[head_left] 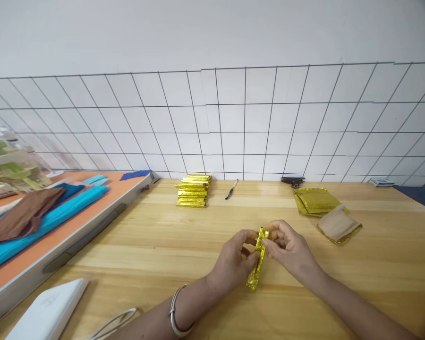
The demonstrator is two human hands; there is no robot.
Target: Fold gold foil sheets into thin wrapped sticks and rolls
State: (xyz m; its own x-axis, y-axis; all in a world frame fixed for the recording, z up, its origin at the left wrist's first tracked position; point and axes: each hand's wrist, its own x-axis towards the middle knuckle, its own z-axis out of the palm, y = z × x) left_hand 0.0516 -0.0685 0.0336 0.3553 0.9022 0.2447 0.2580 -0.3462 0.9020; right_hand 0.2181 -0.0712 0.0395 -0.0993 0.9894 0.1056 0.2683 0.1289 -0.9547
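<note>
Between my two hands is a narrow folded strip of shiny gold foil paper [258, 269], tilted, with a lengthwise gap down its middle. My left hand [235, 257] pinches its left side between thumb and fingers. My right hand [286, 243] pinches the right side close to the upper end. Beyond them, towards the wall, lies a row of similar folded gold strips [192, 192]. To the right rest flat gold foil sheets [317, 200], and in front of these a sheet with its tan paper side [338, 221] showing.
A pen [232, 190] and a black clip [293, 181] lie near the tiled wall. At left, an orange-topped board [102, 198] carries blue and brown crepe paper [24, 215]. A white box-like device [49, 309] and a grey cable [115, 323] lie at the front left.
</note>
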